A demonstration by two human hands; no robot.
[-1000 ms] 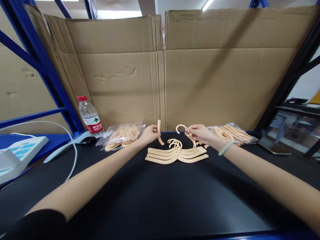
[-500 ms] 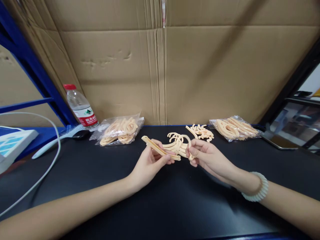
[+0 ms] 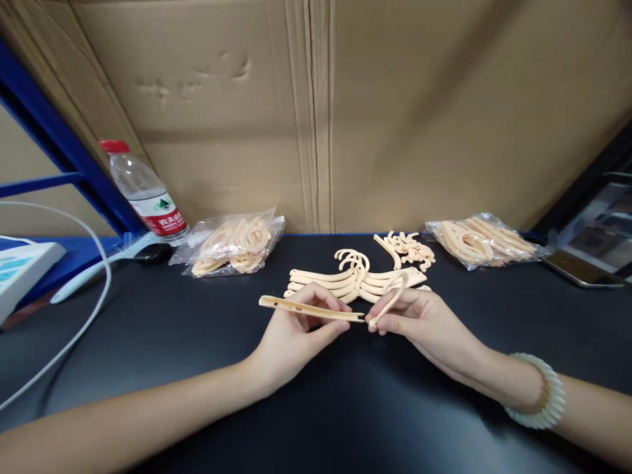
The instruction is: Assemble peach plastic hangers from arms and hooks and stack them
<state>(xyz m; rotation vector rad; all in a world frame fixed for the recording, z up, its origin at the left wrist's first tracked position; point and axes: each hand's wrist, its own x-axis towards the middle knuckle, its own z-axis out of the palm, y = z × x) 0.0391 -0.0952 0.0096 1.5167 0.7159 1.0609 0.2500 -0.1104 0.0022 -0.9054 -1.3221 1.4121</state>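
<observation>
My left hand (image 3: 296, 332) is closed on a flat beige plastic hanger arm (image 3: 281, 305), held level over the black table (image 3: 316, 408). My right hand (image 3: 419, 319) pinches a beige hook piece (image 3: 390, 301) whose lower end meets the arm's right tip. Just behind both hands lies a stack of assembled beige hangers (image 3: 316, 276). A small heap of loose hooks (image 3: 412, 247) sits behind that, to the right.
Two clear bags of beige parts lie at the back, one left (image 3: 232, 240) and one right (image 3: 481, 240). A water bottle (image 3: 143, 194), a brush (image 3: 99, 270), a white cable (image 3: 74, 329) and a white device (image 3: 20, 273) are at left. A phone (image 3: 577, 268) lies far right. Cardboard (image 3: 316, 112) walls the back.
Both hands came back from the far pile toward me with an arm piece and a hook. The hook's end has been brought to the arm's tip. The camera tilted down.
</observation>
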